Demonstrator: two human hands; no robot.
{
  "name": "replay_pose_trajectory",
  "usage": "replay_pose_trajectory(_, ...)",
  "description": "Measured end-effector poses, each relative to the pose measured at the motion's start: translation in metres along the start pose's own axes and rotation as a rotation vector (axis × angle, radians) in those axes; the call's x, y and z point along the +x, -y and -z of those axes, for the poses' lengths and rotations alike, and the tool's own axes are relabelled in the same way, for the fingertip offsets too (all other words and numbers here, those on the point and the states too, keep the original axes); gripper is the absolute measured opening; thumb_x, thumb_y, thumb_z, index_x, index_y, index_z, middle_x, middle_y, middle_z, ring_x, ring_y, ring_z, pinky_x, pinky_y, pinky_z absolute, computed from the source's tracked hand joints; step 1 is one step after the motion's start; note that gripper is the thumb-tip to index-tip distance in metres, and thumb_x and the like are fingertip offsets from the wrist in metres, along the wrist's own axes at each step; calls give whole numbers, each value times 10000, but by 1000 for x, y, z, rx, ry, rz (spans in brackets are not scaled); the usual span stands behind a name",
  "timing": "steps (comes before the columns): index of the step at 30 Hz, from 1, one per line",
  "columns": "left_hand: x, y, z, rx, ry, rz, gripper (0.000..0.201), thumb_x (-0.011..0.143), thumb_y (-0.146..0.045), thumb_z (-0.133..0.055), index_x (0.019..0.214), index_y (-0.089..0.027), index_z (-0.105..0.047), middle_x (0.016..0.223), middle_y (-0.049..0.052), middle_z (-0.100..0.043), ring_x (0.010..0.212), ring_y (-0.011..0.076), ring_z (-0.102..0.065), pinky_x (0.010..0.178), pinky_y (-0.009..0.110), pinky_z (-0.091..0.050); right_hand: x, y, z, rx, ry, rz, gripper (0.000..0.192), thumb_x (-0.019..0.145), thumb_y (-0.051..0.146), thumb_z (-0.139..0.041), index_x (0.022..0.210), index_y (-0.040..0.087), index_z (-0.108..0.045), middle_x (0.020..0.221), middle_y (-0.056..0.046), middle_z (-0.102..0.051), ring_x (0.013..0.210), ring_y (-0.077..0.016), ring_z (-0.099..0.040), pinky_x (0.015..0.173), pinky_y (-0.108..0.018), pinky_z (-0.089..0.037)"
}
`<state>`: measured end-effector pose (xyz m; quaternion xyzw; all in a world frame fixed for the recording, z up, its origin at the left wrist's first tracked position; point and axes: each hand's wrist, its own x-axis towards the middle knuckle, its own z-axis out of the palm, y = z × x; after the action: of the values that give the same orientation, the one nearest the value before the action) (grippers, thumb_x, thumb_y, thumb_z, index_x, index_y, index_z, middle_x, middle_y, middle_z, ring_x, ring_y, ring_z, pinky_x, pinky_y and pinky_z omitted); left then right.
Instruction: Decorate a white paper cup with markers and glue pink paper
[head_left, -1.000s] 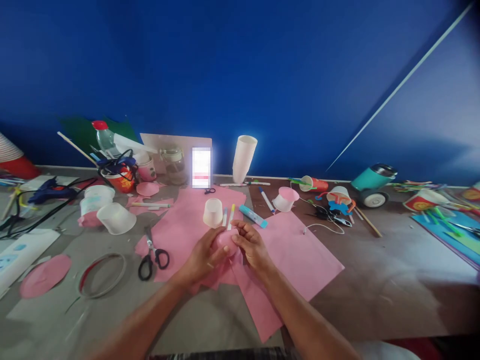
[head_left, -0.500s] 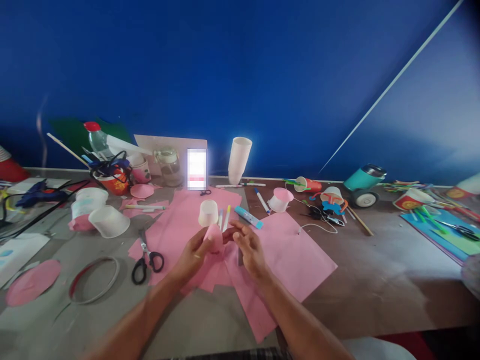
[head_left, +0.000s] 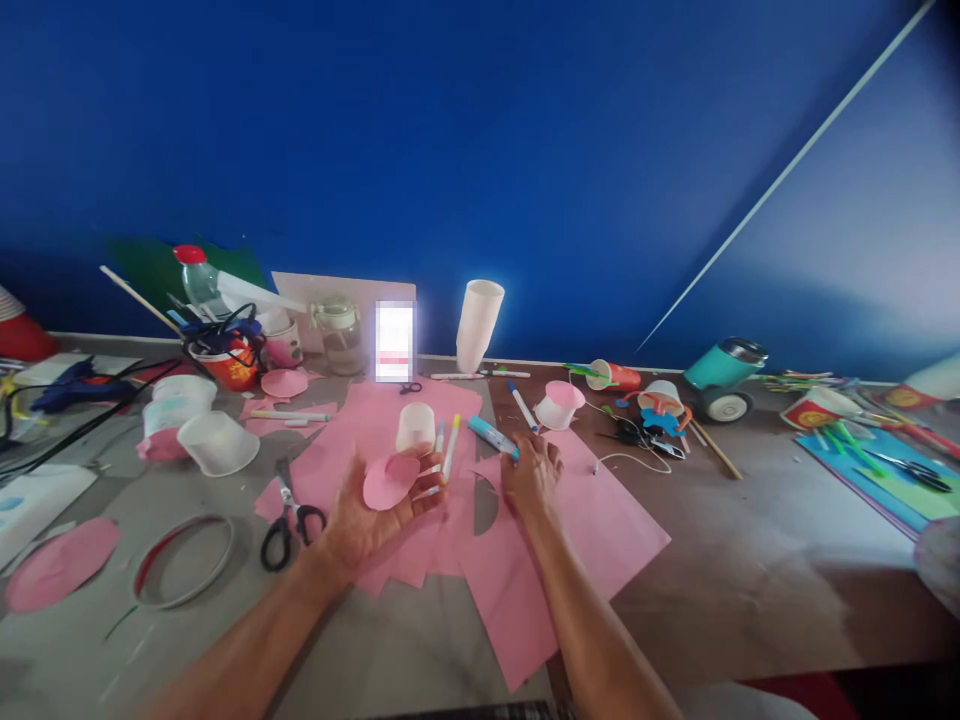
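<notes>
Nearest, the left hand [head_left: 367, 515] lies palm up over the pink paper sheets [head_left: 592, 520], its fingers curled loosely around a pink paper circle [head_left: 390, 480] that rests tilted on the fingertips, apparently held up so its face can be seen. Just beside it the right hand [head_left: 531, 472] reaches forward, its fingers closing on the near end of a teal marker [head_left: 491, 436] that lies on the sheets. Black-handled scissors [head_left: 289, 515] lie to the left on the table [head_left: 750, 560], near a ring-shaped hoop [head_left: 184, 560]. Beyond the hands an upturned white cup [head_left: 415, 427] stands on the paper, and a stack of white cups [head_left: 478, 325] stands by the blue wall.
</notes>
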<state>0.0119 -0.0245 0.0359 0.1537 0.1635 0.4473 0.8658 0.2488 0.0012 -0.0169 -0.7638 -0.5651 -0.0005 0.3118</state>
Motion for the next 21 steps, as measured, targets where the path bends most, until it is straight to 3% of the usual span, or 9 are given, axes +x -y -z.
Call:
replay_pose_trajectory(5, -1, 1, -1, 14, 33, -72, 641, 801, -614, -622, 1232, -139, -621, 1114, 151, -710, 990, 306, -665, 948, 512, -480, 1, 6, 5, 96, -49, -25, 276, 816, 231, -542, 1044, 187, -691, 1076, -129, -686, 1030, -330, -550, 918, -490, -359)
replay_pose_trajectory(10, 2, -1, 4, -17, -18, -80, 456, 829, -400, -672, 1201, -142, -619, 988, 99, -719, 978, 249, -659, 1001, 468, -461, 5, 14, 16, 505, -90, -89, 314, 829, 392, -542, 1022, 176, -663, 927, -92, -700, 822, -240, -606, 792, -392, -444)
replay_pose_trajectory(13, 4, -2, 4, -19, -29, -61, 416, 860, -425, -618, 1143, -120, -631, 913, 89, -700, 888, 221, -659, 960, 450, -487, 3, 19, 21, 756, -78, -145, 360, 817, 488, -583, 986, 181, -664, 859, -71, -684, 780, -218, -594, 698, -340, -453)
replay_pose_trajectory(16, 4, -3, 3, -11, -18, -22, 467, 855, -501, -595, 1123, -120, -632, 892, 86, -693, 823, 213, -655, 925, 466, -499, 1, 23, 24, 1027, -12, -187, 335, 816, 517, -624, 845, 187, -673, 640, 4, -584, 621, -161, -521, 611, -301, -422)
replay_pose_trajectory(21, 3, -2, 5, 37, 15, -32, 575, 821, -572, -603, 1209, -147, -614, 1100, 138, -704, 1080, 297, -634, 1063, 539, -376, -3, 33, 27, 1363, 103, -240, 309, 799, 486, -690, 722, 190, -648, 548, 45, -496, 553, -126, -464, 549, -271, -371)
